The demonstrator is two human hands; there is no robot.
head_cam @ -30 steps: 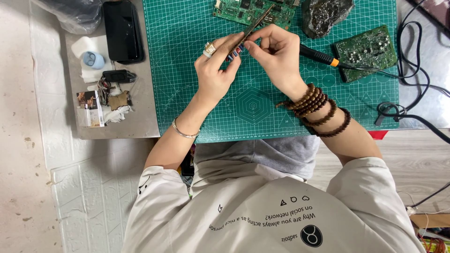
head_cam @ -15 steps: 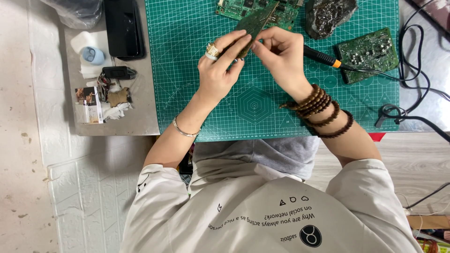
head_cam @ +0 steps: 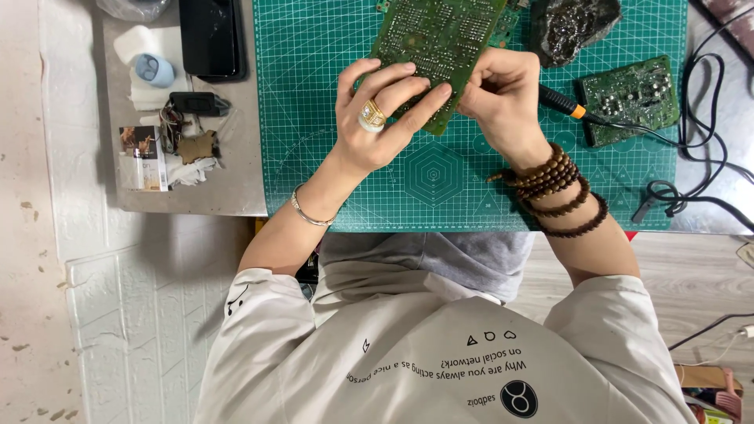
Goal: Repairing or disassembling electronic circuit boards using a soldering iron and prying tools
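Head view, both hands, left (head_cam: 377, 118), right (head_cam: 503, 94), gripping circuit board (head_cam: 440, 39)

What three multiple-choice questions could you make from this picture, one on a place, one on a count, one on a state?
1. Where does the soldering iron lie?
A. on the green mat
B. on the floor
C. in a drawer
2. How many hands hold the large board?
A. none
B. one
C. two
3. How is the large board?
A. flat under a cloth
B. lifted in the hands
C. broken in half
Answers: 1 A, it rests on the mat beside the small board. 2 C, left hand and right hand both grip it. 3 B, the fingers wrap its lower edge.
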